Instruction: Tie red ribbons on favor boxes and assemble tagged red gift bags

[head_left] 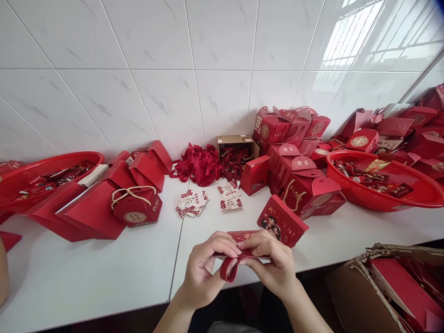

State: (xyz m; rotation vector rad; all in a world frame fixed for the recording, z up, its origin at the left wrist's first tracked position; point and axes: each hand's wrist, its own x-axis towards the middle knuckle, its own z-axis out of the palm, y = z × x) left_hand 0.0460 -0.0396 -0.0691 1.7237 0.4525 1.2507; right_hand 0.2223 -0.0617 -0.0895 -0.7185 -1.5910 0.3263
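Observation:
My left hand point(206, 273) pinches a dark red ribbon point(229, 272), which hangs in a loop below the fingertips. Close against it, my right hand point(274, 261) has its thumb and fingers closed on the same ribbon; the fingers hide where its ends run. Just behind my fingers is a red gift box point(237, 235), mostly covered by both hands. Another red box with printed cartoon figures point(282, 222) leans to the right of my right hand. Two groups of printed cards point(190, 202) lie farther back.
Red ribbons point(201, 166) are heaped by the tiled wall beside a brown carton point(236, 140). Stacked red gift boxes point(289, 148) stand right of centre, more boxes point(99, 210) at left. Red baskets of packets point(385, 178) flank both sides. A cardboard carton point(357, 291) sits lower right.

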